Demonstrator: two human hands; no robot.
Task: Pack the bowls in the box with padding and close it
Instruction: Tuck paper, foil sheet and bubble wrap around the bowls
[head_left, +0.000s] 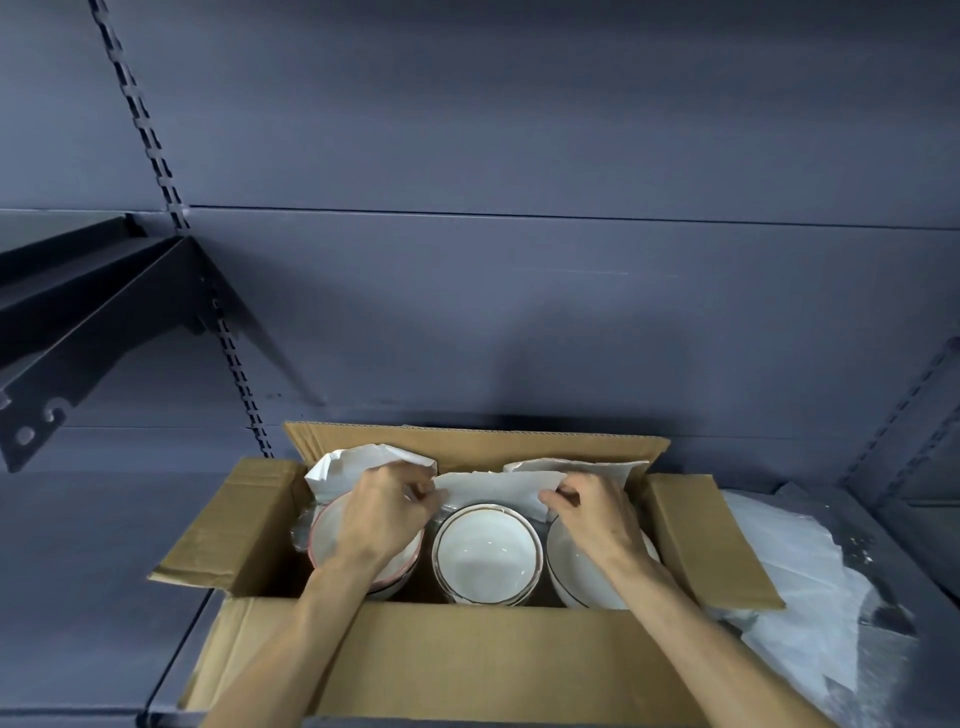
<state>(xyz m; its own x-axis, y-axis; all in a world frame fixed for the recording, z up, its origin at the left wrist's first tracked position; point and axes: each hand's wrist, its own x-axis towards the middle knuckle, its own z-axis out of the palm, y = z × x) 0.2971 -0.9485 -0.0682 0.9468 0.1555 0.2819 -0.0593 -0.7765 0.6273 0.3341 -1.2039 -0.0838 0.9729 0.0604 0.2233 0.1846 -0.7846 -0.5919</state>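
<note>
An open cardboard box (488, 660) sits on a dark shelf with all its flaps up. Inside stand three white bowls: a pink-rimmed one (324, 535) at the left, a gold-rimmed one (485, 553) in the middle and a dark-rimmed one (571, 566) at the right. White padding paper (493, 488) lies along the far side of the box behind the bowls. My left hand (387, 512) pinches the sheet's left end above the pink-rimmed bowl. My right hand (592, 512) pinches its right end above the right bowl.
More white and clear wrapping material (810, 587) is heaped on the shelf to the right of the box. A dark shelf bracket (104, 317) juts out at the upper left. The back panel of the shelving rises right behind the box.
</note>
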